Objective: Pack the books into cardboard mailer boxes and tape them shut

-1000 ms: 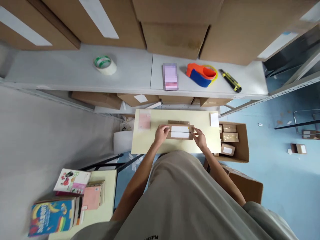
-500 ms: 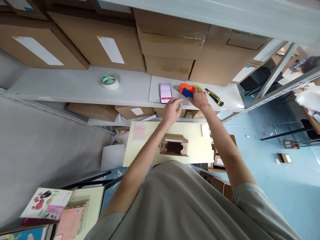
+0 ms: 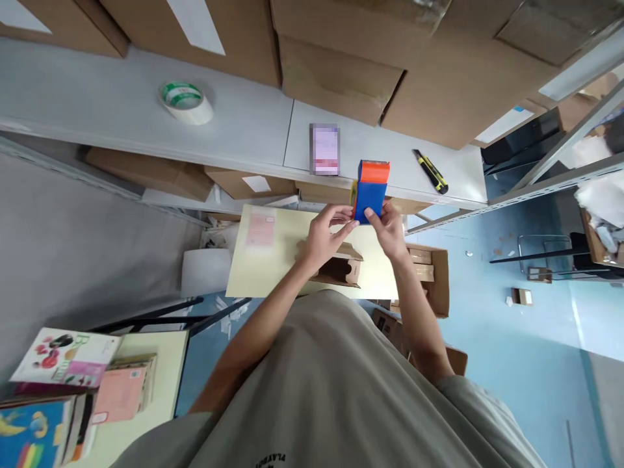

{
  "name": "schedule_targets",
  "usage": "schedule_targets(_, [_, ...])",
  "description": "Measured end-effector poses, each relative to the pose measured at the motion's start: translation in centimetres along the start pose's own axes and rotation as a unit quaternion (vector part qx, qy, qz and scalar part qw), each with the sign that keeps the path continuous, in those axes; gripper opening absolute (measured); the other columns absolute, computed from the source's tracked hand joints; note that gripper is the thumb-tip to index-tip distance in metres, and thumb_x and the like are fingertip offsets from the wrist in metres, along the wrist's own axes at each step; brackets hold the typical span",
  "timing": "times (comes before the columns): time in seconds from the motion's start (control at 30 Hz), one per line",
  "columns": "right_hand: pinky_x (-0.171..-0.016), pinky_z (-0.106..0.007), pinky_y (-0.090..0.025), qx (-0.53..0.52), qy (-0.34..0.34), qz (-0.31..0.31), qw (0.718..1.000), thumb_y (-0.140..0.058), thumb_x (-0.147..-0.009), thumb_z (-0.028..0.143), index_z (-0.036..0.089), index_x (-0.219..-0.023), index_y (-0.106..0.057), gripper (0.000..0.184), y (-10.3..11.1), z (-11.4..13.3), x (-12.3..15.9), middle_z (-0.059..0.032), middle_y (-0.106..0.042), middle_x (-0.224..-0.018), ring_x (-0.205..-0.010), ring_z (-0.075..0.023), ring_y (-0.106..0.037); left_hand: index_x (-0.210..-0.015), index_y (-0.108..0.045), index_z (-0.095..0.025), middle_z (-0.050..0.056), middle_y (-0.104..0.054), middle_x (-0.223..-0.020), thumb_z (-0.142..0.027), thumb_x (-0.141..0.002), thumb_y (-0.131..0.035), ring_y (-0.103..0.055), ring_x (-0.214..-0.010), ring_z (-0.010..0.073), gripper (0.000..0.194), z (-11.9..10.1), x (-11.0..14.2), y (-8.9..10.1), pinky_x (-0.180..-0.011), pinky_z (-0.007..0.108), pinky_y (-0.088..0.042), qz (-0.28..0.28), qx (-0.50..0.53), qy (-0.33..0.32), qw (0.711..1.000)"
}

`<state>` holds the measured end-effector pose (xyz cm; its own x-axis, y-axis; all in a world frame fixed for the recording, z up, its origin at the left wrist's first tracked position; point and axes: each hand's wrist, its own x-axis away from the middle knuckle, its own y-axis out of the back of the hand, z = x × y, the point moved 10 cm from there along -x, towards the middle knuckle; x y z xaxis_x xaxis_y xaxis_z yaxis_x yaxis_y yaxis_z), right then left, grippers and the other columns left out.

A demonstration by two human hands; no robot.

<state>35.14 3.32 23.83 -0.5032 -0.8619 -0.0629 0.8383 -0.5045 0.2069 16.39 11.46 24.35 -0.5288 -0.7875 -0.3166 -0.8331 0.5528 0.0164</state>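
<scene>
tape dispenser (image 3: 371, 197): lifted off shelf (image 3: 458, 170), turned | right grip (image 3: 389, 233): carrying it | left grip (image 3: 324, 235): moved beside it

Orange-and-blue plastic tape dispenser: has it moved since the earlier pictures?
Yes; the right hand has lifted the tape dispenser off the grey metal shelf, toward its front edge.

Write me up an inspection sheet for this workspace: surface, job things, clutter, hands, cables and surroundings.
Surface: pale yellow table, pink sheet near its left end.
Job things: orange-blue tape dispenser, in hand; open carton on the table, partly hidden.
Clutter: tape roll, blurred phone-like item and yellow-black cutter on the gray shelf.
Hands: right hand grips the dispenser; left hand at its lower left, contact unclear.
Cables: nothing seen.
Surroundings: large boxes on the shelf; books, left; box of parcels, right.
</scene>
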Motion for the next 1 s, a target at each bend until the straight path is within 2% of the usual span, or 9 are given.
schedule_targets(0.13, [-0.106,-0.046,-0.069,-0.041,-0.036,0.024,0.998,-0.08,-0.097,0.091,0.029,-0.121,-0.066,0.068,-3.1,-0.5,4.6,-0.0086,-0.084,-0.118,-0.111,-0.0283,-0.08,-0.12,-0.078,-0.024,0.007,-0.085,-0.117,-0.057,-0.113,-0.081,-0.085,-0.102,0.0204,0.033,-0.6,3.5,0.7,-0.099,0.036,-0.074,-0.017,-0.032,0.021,0.999])
schedule_targets(0.23, [-0.099,-0.047,-0.07,-0.01,-0.063,0.049,0.997,-0.076,-0.096,0.095,0.029,-0.122,-0.064,0.072,-4.5,-1.2,6.0,-0.0069,-0.081,-0.113,-0.104,-0.0279,-0.078,-0.12,-0.079,-0.026,0.006,-0.086,-0.119,-0.052,-0.117,-0.074,-0.084,-0.102,0.0213,0.027,-0.3,5.6,0.9,-0.097,0.037,-0.073,0.011,-0.087,0.047,0.995])
schedule_targets(0.33, [-0.091,-0.045,-0.069,0.022,-0.07,0.065,0.995,-0.074,-0.097,0.096,0.027,-0.12,-0.063,0.073,-5.1,-1.9,6.9,-0.0058,-0.079,-0.105,-0.094,-0.0261,-0.075,-0.117,-0.079,-0.028,0.007,-0.086,-0.116,-0.051,-0.115,-0.075,-0.08,-0.105,0.0245,0.024,-0.3,6.6,1.6,-0.09,0.037,-0.071,0.044,-0.145,0.065,0.986])
schedule_targets(0.43, [-0.092,-0.045,-0.069,0.054,-0.064,0.093,0.992,-0.071,-0.099,0.096,0.027,-0.125,-0.061,0.075,-5.3,-2.0,8.1,-0.0079,-0.08,-0.11,-0.097,-0.0272,-0.078,-0.13,-0.079,-0.028,0.008,-0.084,-0.124,-0.052,-0.113,-0.077,-0.079,-0.106,0.024,0.029,-1.5,6.4,3.8,-0.087,0.036,-0.069,0.023,-0.151,0.057,0.987])
schedule_targets(0.57, [-0.091,-0.049,-0.071,0.132,-0.075,0.155,0.976,-0.064,-0.103,0.096,0.029,-0.139,-0.058,0.076,-5.0,-1.6,10.2,-0.01,-0.081,-0.113,-0.102,-0.032,-0.081,-0.155,-0.07,-0.03,0.01,-0.078,-0.144,-0.064,-0.109,-0.082,-0.078,-0.122,0.028,0.058,-4.7,5.3,7.4,-0.099,0.041,-0.07,-0.029,-0.18,0.009,0.983])
schedule_targets(0.67, [-0.087,-0.051,-0.071,0.221,-0.042,0.168,0.96,-0.061,-0.105,0.096,0.029,-0.143,-0.057,0.077,-3.9,-0.6,11.0,-0.0104,-0.08,-0.11,-0.099,-0.034,-0.081,-0.159,-0.07,-0.033,0.01,-0.077,-0.146,-0.075,-0.103,-0.085,-0.075,-0.135,0.0343,0.071,-6.6,5.1,7.7,-0.111,0.05,-0.068,-0.004,-0.212,-0.026,0.977])
schedule_targets(0.8, [-0.084,-0.052,-0.071,0.293,0.034,0.179,0.938,-0.057,-0.114,0.085,0.027,-0.146,-0.055,0.066,-3.3,0.9,11.5,-0.013,-0.079,-0.113,-0.095,-0.0338,-0.079,-0.159,-0.073,-0.034,0.011,-0.077,-0.146,-0.077,-0.104,-0.084,-0.074,-0.14,0.0375,0.07,-8.2,5.4,6.9,-0.121,0.058,-0.065,0.028,-0.214,-0.053,0.975])
schedule_targets(0.93, [-0.089,-0.058,-0.072,0.337,0.122,0.198,0.912,-0.061,-0.117,0.071,0.026,-0.154,-0.055,0.059,-3.3,2.3,11.7,-0.0164,-0.077,-0.117,-0.103,-0.0384,-0.079,-0.167,-0.067,-0.034,0.012,-0.072,-0.16,-0.082,-0.104,-0.08,-0.07,-0.149,0.0401,0.079,-9.0,5.3,7.2,-0.12,0.062,-0.065,0.038,-0.184,-0.05,0.981])
schedule_targets(1.0, [-0.093,-0.061,-0.073,0.359,0.157,0.218,0.894,-0.062,-0.119,0.065,0.025,-0.159,-0.053,0.057,-3.3,3.0,11.8,-0.0183,-0.077,-0.12,-0.108,-0.0409,-0.079,-0.163,-0.069,-0.035,0.01,-0.072,-0.16,-0.082,-0.106,-0.078,-0.07,-0.148,0.0387,0.075,-8.5,4.8,7.6,-0.117,0.059,-0.067,0.049,-0.149,-0.023,0.987])
